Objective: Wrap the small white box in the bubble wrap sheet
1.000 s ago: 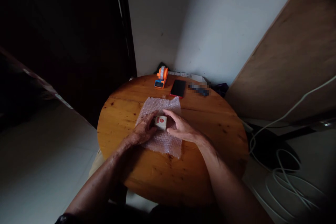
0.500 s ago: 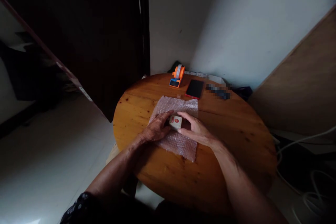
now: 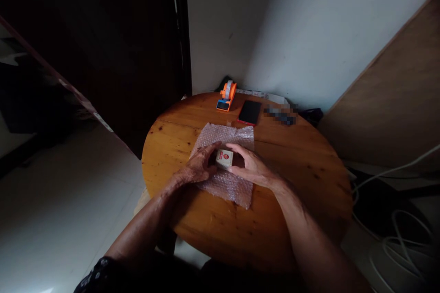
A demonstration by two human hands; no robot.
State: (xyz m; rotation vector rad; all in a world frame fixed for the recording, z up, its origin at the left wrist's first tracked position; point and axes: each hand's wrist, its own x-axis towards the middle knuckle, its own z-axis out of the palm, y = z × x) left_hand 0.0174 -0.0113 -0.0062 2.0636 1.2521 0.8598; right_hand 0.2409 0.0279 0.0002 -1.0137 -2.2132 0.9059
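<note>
A small cream-coloured box (image 3: 224,159) with red print on its top sits on a sheet of bubble wrap (image 3: 228,190), roughly in its middle. My left hand (image 3: 199,164) curves round the box's left side, its fingertips by the far corner and its thumb by the near one. From the other side my right hand (image 3: 252,167) grips it, thumb at the near right corner and forefinger at the far edge. Shadow between palm and box hides part of the contact on both sides. The bubble wrap lies flat on a round wooden table (image 3: 302,169).
Beyond the bubble wrap stand an orange and blue tape dispenser (image 3: 227,95) and a dark phone (image 3: 250,112) with a red edge. A blurred-out dark object (image 3: 281,115) lies right of them. White cables (image 3: 400,242) coil at the lower right, off the table. A wall (image 3: 227,32) rises behind.
The whole view has shifted slightly, so everything appears a little further left. Both hands stay round the small box, which remains on the bubble wrap.
</note>
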